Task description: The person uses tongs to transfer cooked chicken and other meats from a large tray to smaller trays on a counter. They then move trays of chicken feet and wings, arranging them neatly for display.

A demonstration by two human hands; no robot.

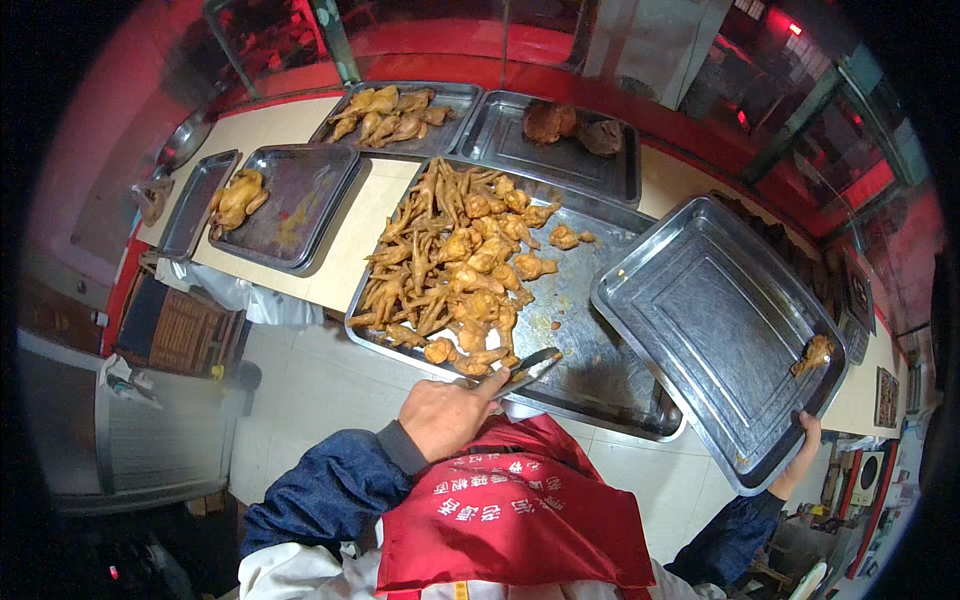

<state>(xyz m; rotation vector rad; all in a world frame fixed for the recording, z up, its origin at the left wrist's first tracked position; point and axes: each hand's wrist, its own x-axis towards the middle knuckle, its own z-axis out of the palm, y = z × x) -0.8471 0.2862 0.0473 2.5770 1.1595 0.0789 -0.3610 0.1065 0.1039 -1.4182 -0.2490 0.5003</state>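
My left hand grips a pair of metal tongs over the near edge of a large metal tray. Chicken feet are heaped at that tray's left, beside browned chicken drumsticks; a single piece lies apart near the back. With my right hand I hold the near right rim of another metal tray, which is tilted and overlaps the large tray's right side. One drumstick lies near its right wall.
Behind are a tray of cooked poultry and a tray with two brown meat pieces. On the left, a whole cooked chicken sits in a stacked tray beside a narrow tray. Glass panes rise behind the counter.
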